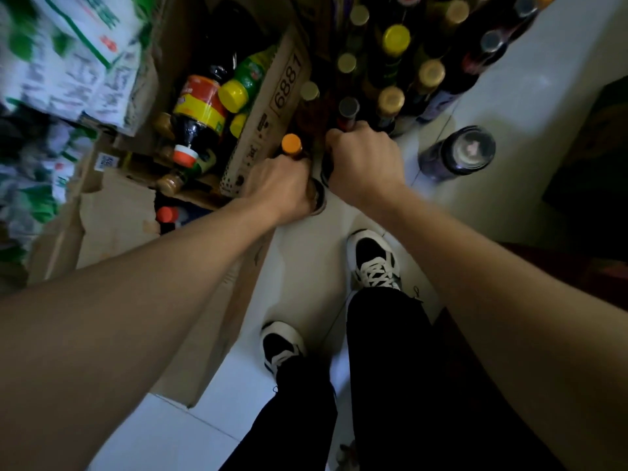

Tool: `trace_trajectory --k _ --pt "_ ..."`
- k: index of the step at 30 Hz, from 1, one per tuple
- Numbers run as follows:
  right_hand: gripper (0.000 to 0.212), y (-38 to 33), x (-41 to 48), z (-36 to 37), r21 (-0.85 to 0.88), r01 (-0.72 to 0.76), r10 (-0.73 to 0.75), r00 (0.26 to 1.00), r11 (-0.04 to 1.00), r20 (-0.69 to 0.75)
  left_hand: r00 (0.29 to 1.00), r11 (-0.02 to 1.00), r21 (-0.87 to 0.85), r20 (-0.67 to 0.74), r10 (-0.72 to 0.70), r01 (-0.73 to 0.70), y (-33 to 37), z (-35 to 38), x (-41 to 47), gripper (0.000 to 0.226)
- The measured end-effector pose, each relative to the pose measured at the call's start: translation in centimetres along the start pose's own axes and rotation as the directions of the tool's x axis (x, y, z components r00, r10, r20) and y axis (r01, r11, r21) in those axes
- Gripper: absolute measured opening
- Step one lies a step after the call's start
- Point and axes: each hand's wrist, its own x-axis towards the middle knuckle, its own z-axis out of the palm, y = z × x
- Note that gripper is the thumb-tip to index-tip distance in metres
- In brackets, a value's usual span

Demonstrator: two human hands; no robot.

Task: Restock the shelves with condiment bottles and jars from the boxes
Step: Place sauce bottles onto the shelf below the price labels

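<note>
**Hand and Bottle Positions at the Open Box**

Both arms reach forward and down over the tiled floor [306, 273]. The left hand [278, 185] is closed around an orange-capped bottle [291, 144], with the cap protruding past the knuckles. The hand sits against the near corner of the cardboard box [272, 107], which is printed "6887".

The right hand [365, 161] is just beside the left, fingers curled around a dark bottle [326, 169]. Only part of its body shows below the fist, so its top cannot be identified.

Inside the box, a large dark bottle with a red-and-yellow label [200, 110] and a green bottle with a yellow cap [244, 83] lie on their sides.

A dense group of upright bottles [396, 42] stands on the floor directly beyond the right hand. A single dark jar [457, 151] lies on its side to the right of that hand, apart from the group.
</note>
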Motion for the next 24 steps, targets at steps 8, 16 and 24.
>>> trace_trajectory --k 8,16,24 --pt "0.019 -2.1 -8.0 -17.7 0.017 -0.061 0.062 0.997 0.998 -0.037 0.995 0.926 -0.365 0.057 -0.084 0.099 1.5 -14.2 -9.0 0.021" --pt "0.014 -7.7 -16.0 -44.6 -0.087 0.032 -0.038 0.997 0.996 -0.072 1.0 0.873 -0.488 0.029 -0.002 0.016 2.7 -38.4 -23.2 0.022" --pt "0.022 -16.5 -23.1 -69.7 0.022 0.189 -0.189 0.982 0.982 -0.001 0.948 0.923 -0.373 -0.317 -0.028 -0.097 5.6 -62.2 -39.2 0.056"
